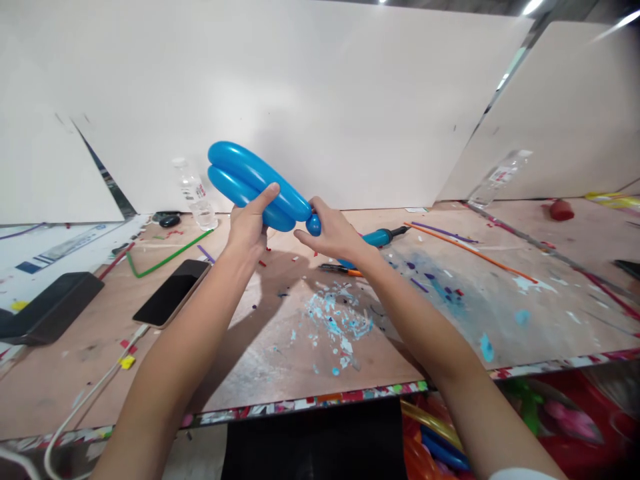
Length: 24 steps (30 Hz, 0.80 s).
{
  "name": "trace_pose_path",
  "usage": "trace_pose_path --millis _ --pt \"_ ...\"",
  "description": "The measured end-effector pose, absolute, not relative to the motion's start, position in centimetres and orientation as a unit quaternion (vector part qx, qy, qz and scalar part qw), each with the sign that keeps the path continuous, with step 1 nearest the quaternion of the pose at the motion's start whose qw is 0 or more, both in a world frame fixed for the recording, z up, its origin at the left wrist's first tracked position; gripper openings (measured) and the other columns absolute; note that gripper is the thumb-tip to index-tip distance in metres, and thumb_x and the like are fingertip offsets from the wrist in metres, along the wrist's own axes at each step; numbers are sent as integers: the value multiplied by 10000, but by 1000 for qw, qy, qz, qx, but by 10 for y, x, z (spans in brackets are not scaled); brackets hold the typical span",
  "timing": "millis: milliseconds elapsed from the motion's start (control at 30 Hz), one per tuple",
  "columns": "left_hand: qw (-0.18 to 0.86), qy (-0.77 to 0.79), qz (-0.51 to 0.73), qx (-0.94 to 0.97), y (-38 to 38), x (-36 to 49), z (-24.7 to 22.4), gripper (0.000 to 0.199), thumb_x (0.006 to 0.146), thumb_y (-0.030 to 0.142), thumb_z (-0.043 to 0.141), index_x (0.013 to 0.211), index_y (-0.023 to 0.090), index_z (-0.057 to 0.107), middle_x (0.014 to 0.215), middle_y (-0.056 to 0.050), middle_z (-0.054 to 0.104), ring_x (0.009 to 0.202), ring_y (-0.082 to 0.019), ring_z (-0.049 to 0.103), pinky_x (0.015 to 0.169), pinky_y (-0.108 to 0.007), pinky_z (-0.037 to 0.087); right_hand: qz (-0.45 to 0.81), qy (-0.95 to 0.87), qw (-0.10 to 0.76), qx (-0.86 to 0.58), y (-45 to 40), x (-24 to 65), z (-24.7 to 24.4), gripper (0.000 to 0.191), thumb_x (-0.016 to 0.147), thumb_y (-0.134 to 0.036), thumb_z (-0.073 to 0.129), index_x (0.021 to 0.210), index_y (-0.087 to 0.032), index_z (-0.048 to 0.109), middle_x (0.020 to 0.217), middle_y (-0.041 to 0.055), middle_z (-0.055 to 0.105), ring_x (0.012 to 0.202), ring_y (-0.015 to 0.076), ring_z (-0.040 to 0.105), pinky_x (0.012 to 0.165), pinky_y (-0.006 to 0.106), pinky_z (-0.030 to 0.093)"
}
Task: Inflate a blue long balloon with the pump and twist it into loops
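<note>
Pump (379, 238), probably, lies partly hidden by the right wrist (365, 258).

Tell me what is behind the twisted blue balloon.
A large white upright panel stands behind the twisted blue balloon; the part covered by the balloon, and anything there, cannot be seen.

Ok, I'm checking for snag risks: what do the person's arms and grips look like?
The left grip and right grip are ungloved hands, with no ring or watch visible. The left forearm and right forearm are bare. A white sleeve edge shows on the right; no left sleeve is in view.
</note>
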<state>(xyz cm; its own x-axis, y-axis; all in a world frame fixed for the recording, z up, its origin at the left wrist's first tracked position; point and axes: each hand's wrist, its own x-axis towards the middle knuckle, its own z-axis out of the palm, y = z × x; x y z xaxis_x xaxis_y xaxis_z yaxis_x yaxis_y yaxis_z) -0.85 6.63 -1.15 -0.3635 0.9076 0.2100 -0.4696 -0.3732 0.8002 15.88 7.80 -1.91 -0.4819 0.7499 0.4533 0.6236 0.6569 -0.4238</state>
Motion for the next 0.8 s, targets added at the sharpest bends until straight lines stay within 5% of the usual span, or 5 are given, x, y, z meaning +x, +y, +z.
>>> trace_pose_path --millis 133,367,800 --pt "481 326 742 335 69 -17 -10 453 549 330 869 920 202 641 1031 -50 707 1083 -281 630 890 -398 564 253 -865 281 -328 83 166 -13 242 902 -401 429 1005 -193 498 872 18 554 791 161 531 675 283 414" --pt "534 336 706 320 66 -21 -7 476 599 356 843 997 227 617 1088 -56 697 1138 -293 609 918 -406 561 340 -814 327 -340 86 166 -18 441 736 -487 698 1002 -215 475 807 -9 587 687 151 577 607 283 465" --pt "545 317 693 350 61 -30 -1 542 626 430 819 1092 244 615 1059 -52 713 1147 -273 608 975 -380 531 488 -767 261 -326 77 172 -10 359 872 -550 515 1030 -238 431 895 26 606 726 158 601 608 301 519"
